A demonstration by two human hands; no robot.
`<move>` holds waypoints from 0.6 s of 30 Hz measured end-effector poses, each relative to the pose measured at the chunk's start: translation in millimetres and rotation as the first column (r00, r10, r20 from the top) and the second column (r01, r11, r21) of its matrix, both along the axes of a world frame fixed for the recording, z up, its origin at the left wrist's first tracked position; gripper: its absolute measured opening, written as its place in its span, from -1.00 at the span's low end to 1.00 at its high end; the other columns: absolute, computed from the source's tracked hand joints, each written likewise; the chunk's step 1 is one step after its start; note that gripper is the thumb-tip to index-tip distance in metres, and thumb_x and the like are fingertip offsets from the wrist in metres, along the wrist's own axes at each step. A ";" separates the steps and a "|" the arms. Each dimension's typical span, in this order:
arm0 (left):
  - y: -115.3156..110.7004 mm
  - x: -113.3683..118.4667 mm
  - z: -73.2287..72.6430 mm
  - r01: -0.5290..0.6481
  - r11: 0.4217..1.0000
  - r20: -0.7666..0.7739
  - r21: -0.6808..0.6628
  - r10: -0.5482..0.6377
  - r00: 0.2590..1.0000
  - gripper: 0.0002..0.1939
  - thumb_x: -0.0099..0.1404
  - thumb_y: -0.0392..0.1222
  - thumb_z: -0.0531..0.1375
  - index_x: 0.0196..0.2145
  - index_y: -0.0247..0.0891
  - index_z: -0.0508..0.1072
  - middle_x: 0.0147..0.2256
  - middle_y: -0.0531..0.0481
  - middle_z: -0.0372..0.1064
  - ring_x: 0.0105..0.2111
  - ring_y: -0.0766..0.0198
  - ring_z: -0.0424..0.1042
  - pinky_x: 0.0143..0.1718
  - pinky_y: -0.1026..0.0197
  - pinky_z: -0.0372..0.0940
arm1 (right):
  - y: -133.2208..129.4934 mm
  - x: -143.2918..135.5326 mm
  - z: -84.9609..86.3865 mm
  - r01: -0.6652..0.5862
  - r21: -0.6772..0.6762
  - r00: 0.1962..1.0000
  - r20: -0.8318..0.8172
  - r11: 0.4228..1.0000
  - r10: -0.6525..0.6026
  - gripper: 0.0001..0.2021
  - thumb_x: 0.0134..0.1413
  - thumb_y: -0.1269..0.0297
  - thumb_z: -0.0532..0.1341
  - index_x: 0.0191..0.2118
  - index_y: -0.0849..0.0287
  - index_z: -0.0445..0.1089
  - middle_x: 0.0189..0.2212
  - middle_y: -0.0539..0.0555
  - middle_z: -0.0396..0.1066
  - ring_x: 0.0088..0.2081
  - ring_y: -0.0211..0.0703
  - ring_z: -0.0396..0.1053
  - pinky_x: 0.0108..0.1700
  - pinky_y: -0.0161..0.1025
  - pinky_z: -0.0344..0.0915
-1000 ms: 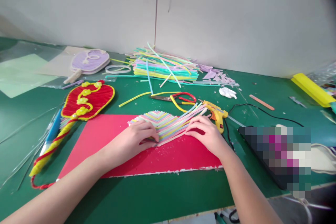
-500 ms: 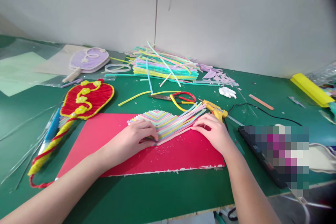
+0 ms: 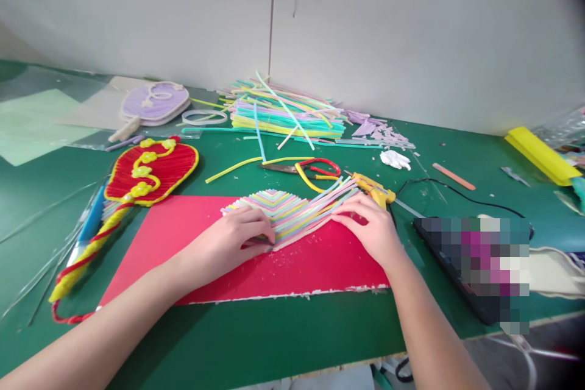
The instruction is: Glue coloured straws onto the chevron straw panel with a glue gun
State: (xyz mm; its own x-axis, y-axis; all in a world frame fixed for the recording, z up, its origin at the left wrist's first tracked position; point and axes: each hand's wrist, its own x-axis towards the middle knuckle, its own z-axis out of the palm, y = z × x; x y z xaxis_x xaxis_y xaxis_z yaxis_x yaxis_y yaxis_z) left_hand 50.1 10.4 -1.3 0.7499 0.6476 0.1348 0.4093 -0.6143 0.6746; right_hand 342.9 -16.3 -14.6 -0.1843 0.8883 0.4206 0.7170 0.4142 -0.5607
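Note:
Pastel pipe cleaners in pink, yellow, blue and white lie side by side in a V-shaped panel [image 3: 292,219] on a red sheet [image 3: 292,277]. My left hand [image 3: 240,231] rests over the panel's left half, thumb and fingers closed at the lower point of the V on the outermost pale pink pipe cleaner [image 3: 304,236]. That strip's right part is pinched between the thumb and fingers of my right hand [image 3: 365,219]. Loose strip ends stick out above my right fingers. My left hand covers part of the panel.
Behind the panel lie scissors [image 3: 301,169] with red and yellow handles and a yellow glue gun [image 3: 375,190]. A red fan [image 3: 150,173] is at left, a purple fan [image 3: 155,103] beyond it. Pipe cleaner bundles [image 3: 287,119] lie at the back; a dark device [image 3: 450,268] sits at right.
My right hand has shifted very slightly inward along the pale pink strip. My left hand stays in place on the panel. The view has moved a little.

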 end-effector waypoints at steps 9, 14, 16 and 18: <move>-1.0 0.9 -1.4 -0.008 0.999 -0.005 -0.032 0.008 1.000 -0.86 0.35 -0.27 0.09 -0.30 -0.20 0.46 -0.23 -0.02 0.38 -0.18 0.26 0.37 -0.15 0.25 0.28 | -5.8 -33.0 1.2 -0.154 -0.047 0.988 -0.018 0.987 0.154 -0.90 0.15 0.28 0.22 -0.31 0.08 0.49 -0.39 0.03 0.41 -0.26 -0.18 0.38 -0.14 -0.20 0.36; -0.5 1.4 -3.6 -0.006 1.000 0.007 -0.020 0.006 1.000 -0.87 0.34 -0.28 0.10 -0.31 -0.20 0.45 -0.24 0.00 0.37 -0.19 0.26 0.37 -0.15 0.27 0.26 | -5.8 -32.8 -0.8 -0.148 -0.060 0.989 -0.013 0.987 0.148 -0.89 0.16 0.26 0.21 -0.30 0.08 0.49 -0.38 0.03 0.39 -0.26 -0.19 0.37 -0.15 -0.21 0.35; -0.5 1.5 -4.0 -0.007 1.000 0.009 -0.017 0.007 1.000 -0.88 0.34 -0.28 0.11 -0.32 -0.19 0.45 -0.24 0.01 0.37 -0.19 0.27 0.36 -0.15 0.28 0.25 | -5.9 -31.9 -1.8 -0.152 -0.064 0.988 -0.012 0.986 0.151 -0.90 0.16 0.26 0.22 -0.30 0.10 0.49 -0.38 0.04 0.39 -0.25 -0.19 0.37 -0.14 -0.22 0.34; -0.7 1.7 -3.9 -0.011 1.000 0.006 -0.012 0.011 1.000 -0.88 0.34 -0.28 0.11 -0.32 -0.19 0.44 -0.24 0.02 0.37 -0.19 0.27 0.36 -0.15 0.28 0.24 | -6.1 -31.8 -2.2 -0.154 -0.062 0.988 -0.012 0.986 0.153 -0.89 0.16 0.27 0.21 -0.31 0.11 0.49 -0.38 0.04 0.39 -0.24 -0.19 0.36 -0.13 -0.21 0.33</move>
State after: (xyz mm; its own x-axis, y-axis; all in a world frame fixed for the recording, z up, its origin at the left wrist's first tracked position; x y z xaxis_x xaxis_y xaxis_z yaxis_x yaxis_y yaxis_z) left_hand 51.7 9.7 -5.2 0.7420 0.6573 0.1316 0.4117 -0.6018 0.6844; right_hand 311.1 -22.4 -16.8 -0.3174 0.8744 0.3669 0.6434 0.4828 -0.5941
